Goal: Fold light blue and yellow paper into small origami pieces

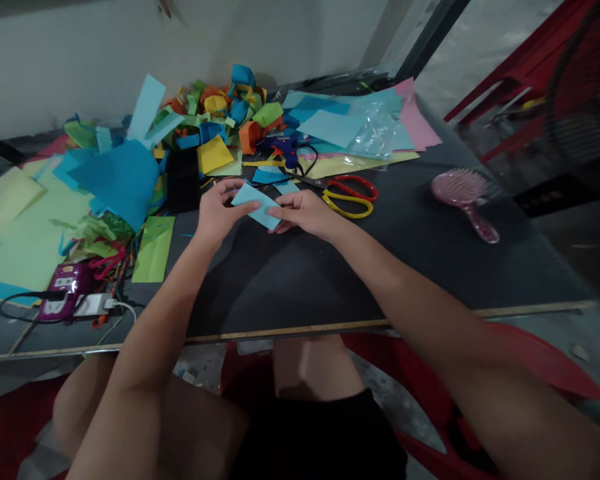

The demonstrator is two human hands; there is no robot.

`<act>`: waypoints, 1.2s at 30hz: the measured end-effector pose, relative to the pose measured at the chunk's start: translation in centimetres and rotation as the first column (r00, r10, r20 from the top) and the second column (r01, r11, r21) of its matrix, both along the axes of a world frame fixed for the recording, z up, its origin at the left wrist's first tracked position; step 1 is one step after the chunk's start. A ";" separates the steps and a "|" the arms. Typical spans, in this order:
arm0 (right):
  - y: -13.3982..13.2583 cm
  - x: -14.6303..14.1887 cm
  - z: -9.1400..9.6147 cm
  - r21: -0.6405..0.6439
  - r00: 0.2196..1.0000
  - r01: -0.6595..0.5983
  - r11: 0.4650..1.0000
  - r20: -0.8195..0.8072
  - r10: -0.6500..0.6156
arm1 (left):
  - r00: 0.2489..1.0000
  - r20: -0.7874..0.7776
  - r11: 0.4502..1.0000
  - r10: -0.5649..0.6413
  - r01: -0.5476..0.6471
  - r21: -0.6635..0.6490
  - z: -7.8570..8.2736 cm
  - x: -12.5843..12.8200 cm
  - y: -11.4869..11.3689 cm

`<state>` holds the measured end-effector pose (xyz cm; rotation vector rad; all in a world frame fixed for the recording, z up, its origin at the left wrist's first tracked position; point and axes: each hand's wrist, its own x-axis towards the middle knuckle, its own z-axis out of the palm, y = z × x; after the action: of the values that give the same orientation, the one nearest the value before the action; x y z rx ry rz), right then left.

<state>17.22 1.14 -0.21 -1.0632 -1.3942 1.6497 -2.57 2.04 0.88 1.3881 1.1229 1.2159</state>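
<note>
A small light blue paper piece [257,203] is held just above the dark table [300,273] between both hands. My left hand [219,213] pinches its left end with thumb and fingers. My right hand [305,212] grips its right end, fingers curled over it. Red and yellow scissors [350,195] lie just right of my right hand. A blue glue gun [286,149] lies behind the hands.
A heap of folded coloured paper pieces [230,110] sits at the back. Large blue and green sheets [115,177] cover the left side. A pink hairbrush [464,193] lies at the right. A purple device [65,297] with cables rests near the front left edge.
</note>
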 end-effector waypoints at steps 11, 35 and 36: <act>-0.8 -2.0 -1.3 0.037 0.999 0.018 0.999 -0.042 -0.016 | 0.961 0.268 0.991 0.070 -0.036 -0.129 -1.7 0.5 0.6; -2.0 -1.8 0.4 0.472 0.865 0.489 0.734 -0.157 -0.476 | 0.988 0.151 0.998 0.030 -0.038 0.051 0.3 2.1 -1.9; -2.0 -1.8 0.5 0.468 0.861 0.495 0.732 -0.154 -0.484 | 0.987 0.155 0.998 0.031 -0.039 0.048 0.3 2.1 -1.9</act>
<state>15.42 -0.90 0.30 -0.9859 -1.2763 0.8470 -0.45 0.12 1.20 1.2926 1.0183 1.3617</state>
